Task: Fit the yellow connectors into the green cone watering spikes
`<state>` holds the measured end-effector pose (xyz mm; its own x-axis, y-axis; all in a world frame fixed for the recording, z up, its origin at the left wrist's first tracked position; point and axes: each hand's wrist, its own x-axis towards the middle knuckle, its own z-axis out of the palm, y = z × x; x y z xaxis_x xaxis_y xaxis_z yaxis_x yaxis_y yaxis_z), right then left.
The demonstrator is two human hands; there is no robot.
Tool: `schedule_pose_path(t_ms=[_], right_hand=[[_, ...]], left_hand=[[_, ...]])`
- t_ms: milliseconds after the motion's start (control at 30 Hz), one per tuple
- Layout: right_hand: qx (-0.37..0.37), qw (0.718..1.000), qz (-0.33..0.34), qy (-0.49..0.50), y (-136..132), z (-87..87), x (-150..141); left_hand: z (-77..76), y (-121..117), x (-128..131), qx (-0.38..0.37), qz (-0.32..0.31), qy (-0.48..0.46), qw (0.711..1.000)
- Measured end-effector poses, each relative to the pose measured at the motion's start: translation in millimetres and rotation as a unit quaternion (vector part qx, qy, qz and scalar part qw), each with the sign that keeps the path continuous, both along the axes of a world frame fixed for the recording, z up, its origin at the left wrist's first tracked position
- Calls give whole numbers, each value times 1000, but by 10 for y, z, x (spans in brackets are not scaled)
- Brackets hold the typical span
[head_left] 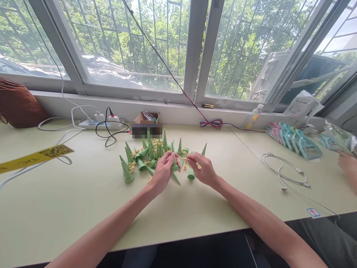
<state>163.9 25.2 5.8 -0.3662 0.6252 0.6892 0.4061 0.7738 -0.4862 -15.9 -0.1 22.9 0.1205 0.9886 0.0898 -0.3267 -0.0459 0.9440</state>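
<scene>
My left hand [162, 170] is closed around a green plastic watering spike [174, 166], its cone pointing up and its ringed base near my palm. To its right, my right hand [205, 169] pinches a small pale-yellow valve [184, 159] between thumb and fingers, a little apart from the spike. Behind and left of my hands, several more green spikes [127, 175] stand or lie in a heap on the table, mixed with loose yellow valves [132, 166]. One short green piece [191, 174] lies just left of my right hand.
A small cardboard box [139, 118], a power strip [95, 124] and a brown bag [21, 104] are along the window side. On the right are a bottle [253, 117], a coiled white cable [279, 169], bagged pastel items [298, 143] and another person's hand [348, 165].
</scene>
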Motion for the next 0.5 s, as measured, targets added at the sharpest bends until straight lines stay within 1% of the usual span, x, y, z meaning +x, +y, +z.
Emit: schedule_pose_path(t_ms=[300, 500], right_hand=[[31, 999, 35, -15, -29, -7, -37], [76, 995, 65, 10, -18, -2, -53]], left_hand=[[21, -20, 11, 16, 20, 37, 999], [-10, -12, 3, 39, 20, 62, 997]])
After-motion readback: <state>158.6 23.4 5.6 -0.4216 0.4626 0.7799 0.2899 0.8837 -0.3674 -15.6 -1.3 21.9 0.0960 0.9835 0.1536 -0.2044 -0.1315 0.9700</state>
